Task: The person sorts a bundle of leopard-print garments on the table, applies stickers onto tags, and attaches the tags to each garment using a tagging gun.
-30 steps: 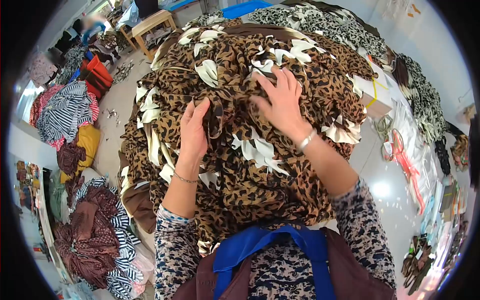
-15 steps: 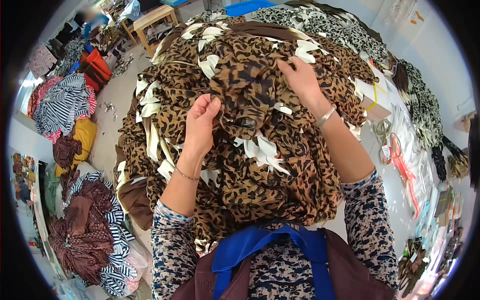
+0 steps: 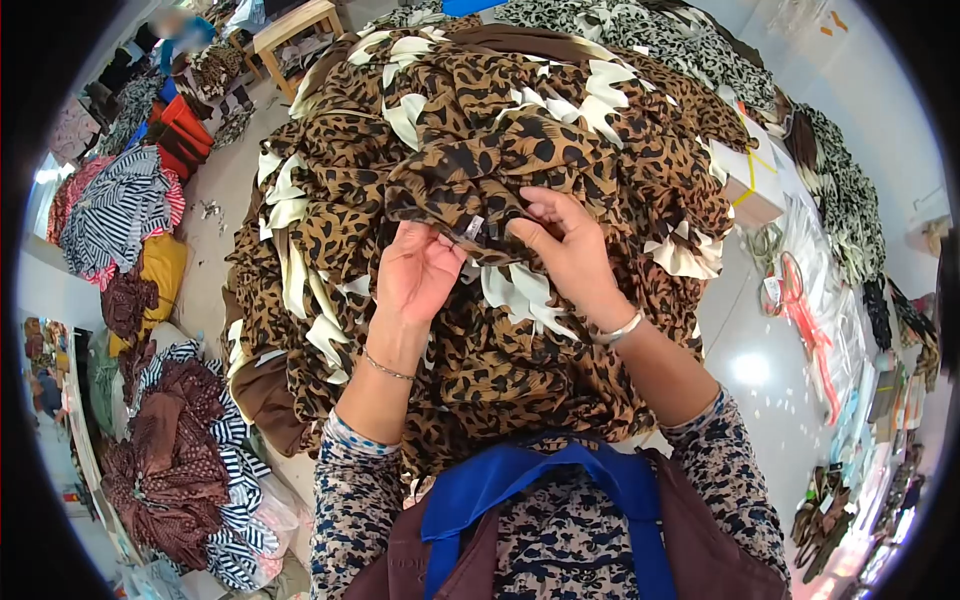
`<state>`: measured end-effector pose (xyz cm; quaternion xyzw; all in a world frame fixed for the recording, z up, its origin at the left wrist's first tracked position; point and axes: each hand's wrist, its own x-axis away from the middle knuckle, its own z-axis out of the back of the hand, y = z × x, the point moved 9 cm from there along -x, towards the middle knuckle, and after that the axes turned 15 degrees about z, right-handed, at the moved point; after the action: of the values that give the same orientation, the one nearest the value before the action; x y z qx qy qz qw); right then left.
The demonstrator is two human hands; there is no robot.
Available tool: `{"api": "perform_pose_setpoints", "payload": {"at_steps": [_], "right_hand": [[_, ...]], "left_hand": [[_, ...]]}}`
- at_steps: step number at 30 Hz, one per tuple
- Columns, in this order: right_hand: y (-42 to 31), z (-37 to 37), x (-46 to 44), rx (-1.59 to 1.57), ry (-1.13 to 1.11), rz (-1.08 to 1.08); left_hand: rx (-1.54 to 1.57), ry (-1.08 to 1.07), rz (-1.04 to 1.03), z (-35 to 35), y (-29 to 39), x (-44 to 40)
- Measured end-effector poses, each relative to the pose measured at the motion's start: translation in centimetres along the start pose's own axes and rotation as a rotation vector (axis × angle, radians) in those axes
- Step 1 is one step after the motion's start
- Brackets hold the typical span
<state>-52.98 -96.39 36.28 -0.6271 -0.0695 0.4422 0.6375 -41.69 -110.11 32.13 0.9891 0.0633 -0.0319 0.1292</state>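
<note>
In the head view, a leopard-print garment [image 3: 455, 185] lies bunched on top of a big heap of the same brown and black cloth. My left hand [image 3: 418, 272], palm turned up, has its fingertips closed on the garment's near edge. Opposite it, my right hand [image 3: 568, 250] pinches the edge between thumb and fingers. A small white label [image 3: 474, 227] shows on the dark inner side between my hands. Just below them, white cloth strips [image 3: 520, 295] lie on the heap. Folds hide some of my fingertips.
Black-and-white printed cloth [image 3: 640, 35] is piled behind the heap. A white box [image 3: 750, 180] with yellow strapping stands at the right, near a red strap [image 3: 810, 335]. Striped cloth [image 3: 120, 215] and brown dotted cloth [image 3: 170, 455] lie on the left. Another person [image 3: 185, 35] is at the far left.
My right hand has come down towards me, and my left hand has lowered and turned palm up. The garment's edge has opened out between them, and the white label now shows.
</note>
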Motion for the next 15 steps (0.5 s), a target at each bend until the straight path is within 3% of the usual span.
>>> {"api": "perform_pose_setpoints", "payload": {"at_steps": [3, 6, 7, 10, 15], "right_hand": [[-1.2, 0.5, -0.1, 0.246, 0.016, 0.153], [-0.6, -0.4, 0.5, 0.259, -0.059, 0.090], [0.3, -0.4, 0.8, 0.092, -0.020, -0.006], [2.7, -1.2, 2.0, -0.406, 0.100, -0.298], [2.4, -1.5, 2.7, -0.508, 0.168, -0.366]], "left_hand": [[0.093, 0.216, -0.091, -0.3, -0.5, 0.5], [0.307, 0.029, 0.030, 0.8, -1.5, 0.4], [0.308, -0.050, 0.044, 0.0, -1.7, 0.4], [0.280, 0.024, -0.067, 0.2, -1.4, 0.8], [0.334, 0.049, -0.083, 1.3, -1.7, 0.8]]}}
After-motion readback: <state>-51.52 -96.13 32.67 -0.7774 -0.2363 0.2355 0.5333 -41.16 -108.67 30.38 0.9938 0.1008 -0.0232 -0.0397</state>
